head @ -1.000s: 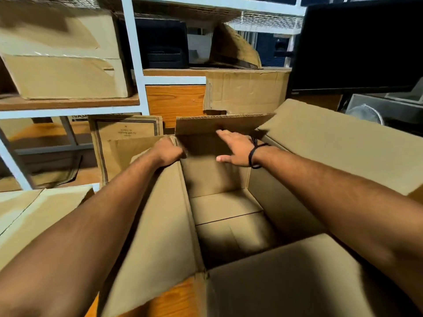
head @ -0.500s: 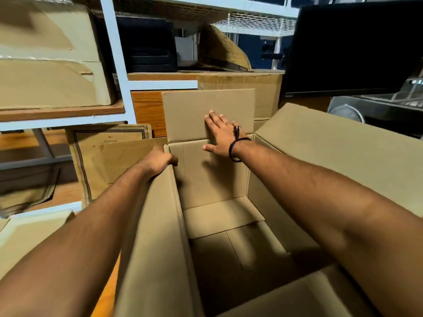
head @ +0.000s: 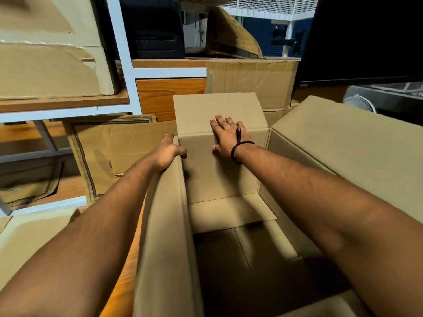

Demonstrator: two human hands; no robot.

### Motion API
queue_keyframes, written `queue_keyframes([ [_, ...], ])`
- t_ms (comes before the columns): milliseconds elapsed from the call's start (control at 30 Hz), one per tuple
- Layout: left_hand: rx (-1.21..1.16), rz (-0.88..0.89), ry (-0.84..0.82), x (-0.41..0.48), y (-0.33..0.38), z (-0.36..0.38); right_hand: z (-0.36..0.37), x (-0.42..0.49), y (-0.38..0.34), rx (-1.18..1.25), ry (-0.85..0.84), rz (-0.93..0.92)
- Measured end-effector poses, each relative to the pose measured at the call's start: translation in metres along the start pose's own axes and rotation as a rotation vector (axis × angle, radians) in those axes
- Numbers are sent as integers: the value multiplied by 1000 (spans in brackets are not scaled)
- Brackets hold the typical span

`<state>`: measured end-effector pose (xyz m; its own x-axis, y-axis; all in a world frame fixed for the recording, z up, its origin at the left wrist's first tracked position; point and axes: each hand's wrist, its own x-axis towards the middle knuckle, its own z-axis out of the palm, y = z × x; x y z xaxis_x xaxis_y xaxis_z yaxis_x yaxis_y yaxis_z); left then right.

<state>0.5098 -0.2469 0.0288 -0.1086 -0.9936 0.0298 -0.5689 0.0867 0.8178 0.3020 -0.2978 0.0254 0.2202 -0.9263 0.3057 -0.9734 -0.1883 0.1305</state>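
Note:
An open brown cardboard box [head: 164, 248] stands in front of me, empty inside. My left hand [head: 168, 151] grips the top edge of its left wall at the far corner, thumb hooked inside. My right hand [head: 227, 136] lies flat with straight fingers on the far wall, across the crease where the far flap [head: 217, 110] stands upright. A black cord is tied round that wrist. The right flap [head: 348, 152] is folded outward.
White metal shelving [head: 123, 62] with wooden boards holds large cardboard boxes [head: 45, 65] at left and back. Flattened cartons [head: 119, 152] lean behind the box. A dark monitor [head: 361, 37] and a small fan [head: 359, 104] are at the right. An orange wooden surface [head: 123, 282] lies beneath.
The far flap has gone from folded inward to standing upright, with my right hand sliding up the far wall onto it. My left hand keeps its hold on the corner.

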Motion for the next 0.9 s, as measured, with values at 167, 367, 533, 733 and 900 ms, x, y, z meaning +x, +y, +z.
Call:
queue_keyframes([
  [167, -162, 40, -37, -6, -3, 4, -1, -5, -3, -12, 20, 0],
  [367, -183, 70, -81, -13, -6, 9, -3, -17, -6, -63, 34, 9],
  [533, 32, 84, -59, -15, -15, 9, -4, -26, -8, -109, 98, 13],
  [733, 295, 112, -29, -3, -18, -2, -11, -27, -14, -129, 117, 41],
  [900, 437, 53, -24, 16, -15, -12, -7, -27, -16, -158, 148, 49],
])
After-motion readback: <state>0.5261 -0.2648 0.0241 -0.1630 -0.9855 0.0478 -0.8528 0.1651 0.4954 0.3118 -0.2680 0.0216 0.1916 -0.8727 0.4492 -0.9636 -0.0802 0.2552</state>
